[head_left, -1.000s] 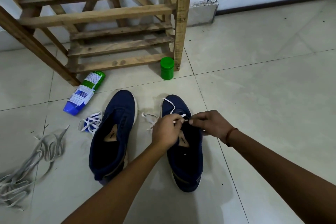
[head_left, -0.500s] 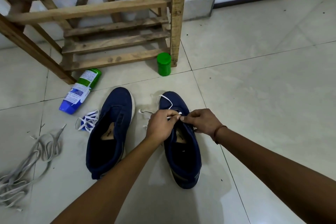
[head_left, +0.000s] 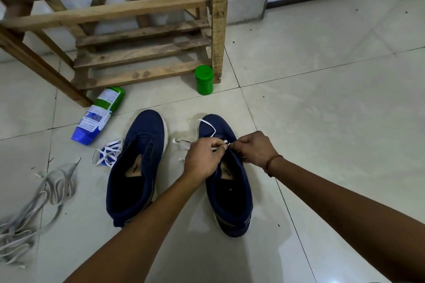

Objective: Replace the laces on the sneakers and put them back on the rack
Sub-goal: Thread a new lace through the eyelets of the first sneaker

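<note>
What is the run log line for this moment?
step: threading white lace | shoe: right sneaker | left hand, right hand: pinching lace | left sneaker: unlaced

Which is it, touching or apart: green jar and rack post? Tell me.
Cannot tell. In the head view the green jar overlaps the rack post, hiding any gap.

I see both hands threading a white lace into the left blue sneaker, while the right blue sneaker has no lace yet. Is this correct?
Not quite. The head view shows the left hand and right hand threading the thin white lace into the right dark blue canvas sneaker; it is the left dark blue sneaker that has no lace yet. The rest is correct.
</note>
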